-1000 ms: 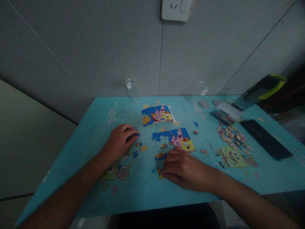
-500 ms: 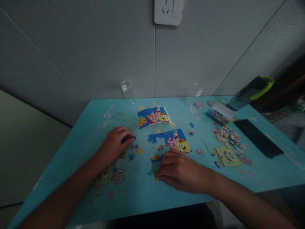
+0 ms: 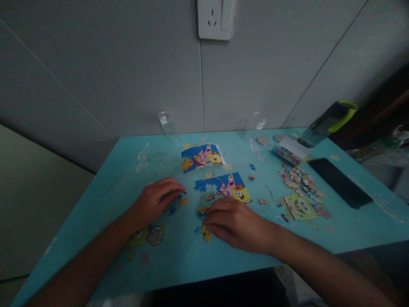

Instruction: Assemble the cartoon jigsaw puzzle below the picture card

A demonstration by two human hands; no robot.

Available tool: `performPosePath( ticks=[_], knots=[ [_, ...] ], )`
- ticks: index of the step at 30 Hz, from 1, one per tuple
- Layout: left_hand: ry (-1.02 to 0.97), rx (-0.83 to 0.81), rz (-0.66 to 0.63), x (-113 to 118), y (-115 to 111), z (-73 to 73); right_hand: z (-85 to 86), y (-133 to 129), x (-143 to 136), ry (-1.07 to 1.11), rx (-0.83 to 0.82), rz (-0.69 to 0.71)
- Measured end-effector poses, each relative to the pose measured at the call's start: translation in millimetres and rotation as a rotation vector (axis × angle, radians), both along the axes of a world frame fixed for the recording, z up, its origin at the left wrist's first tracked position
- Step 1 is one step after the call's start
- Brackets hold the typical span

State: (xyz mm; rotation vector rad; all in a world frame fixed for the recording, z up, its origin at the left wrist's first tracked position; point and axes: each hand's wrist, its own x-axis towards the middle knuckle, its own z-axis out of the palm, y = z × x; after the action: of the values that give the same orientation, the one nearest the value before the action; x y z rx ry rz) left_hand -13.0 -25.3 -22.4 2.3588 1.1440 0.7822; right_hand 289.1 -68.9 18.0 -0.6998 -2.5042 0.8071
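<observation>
My left hand is closed in a pinch low over the table, with a small dark blue puzzle piece at its fingertips. Beside those fingers lie a yellow piece and a blue piece. Curled over the lower edge of a partly joined jigsaw puzzle, my right hand has its fingers together; what they hold, if anything, is hidden. A short joined strip shows at its fingers, and yellow pieces lie just below them. The puzzle has a gap at its left.
A printed reference picture lies behind the puzzle. Loose pieces sit to its right. Farther right are a heap of pieces, a black phone-like slab, a small box and a bottle. Clear containers stand against the wall.
My left hand has lowered slightly toward the loose pieces with its fingertips. My right hand has shifted a little left and up, uncovering more of the yellow pieces. The view has swung slightly right.
</observation>
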Motion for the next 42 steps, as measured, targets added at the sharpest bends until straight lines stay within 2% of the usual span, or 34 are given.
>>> performPosePath(
  ticks=[5,9,12,15,19,22,26,33,38,42],
  knots=[
    [0.049,-0.054,-0.095,40,-18,14.3,-1.4,7,3,0.177,-0.127,-0.216],
    [0.031,-0.061,-0.110,73,-25,28.0,-5.5,12,5,0.214,-0.283,-0.255],
    [-0.038,-0.028,-0.084,85,-24,29.3,-8.9,16,12,0.198,-0.323,-0.277],
    [-0.024,0.132,-0.047,84,-23,21.2,-11.0,23,23,0.164,-0.356,-0.279],
    [0.225,0.293,-0.143,75,-26,10.4,-8.5,30,34,0.175,-0.481,-0.322],
    [0.318,0.286,-0.199,71,-30,8.6,-5.9,33,36,0.131,-0.527,-0.353],
    [0.343,0.290,-0.248,69,-32,10.3,-9.5,32,35,0.092,-0.500,-0.362],
    [0.363,0.327,-0.236,69,-32,6.9,-18.5,26,34,-0.018,-0.423,-0.375],
    [0.341,0.360,-0.226,69,-32,0.6,-16.8,22,31,-0.112,-0.364,-0.400],
    [0.346,0.363,-0.227,70,-32,1.0,-11.9,24,31,-0.076,-0.345,-0.401]
  ],
)
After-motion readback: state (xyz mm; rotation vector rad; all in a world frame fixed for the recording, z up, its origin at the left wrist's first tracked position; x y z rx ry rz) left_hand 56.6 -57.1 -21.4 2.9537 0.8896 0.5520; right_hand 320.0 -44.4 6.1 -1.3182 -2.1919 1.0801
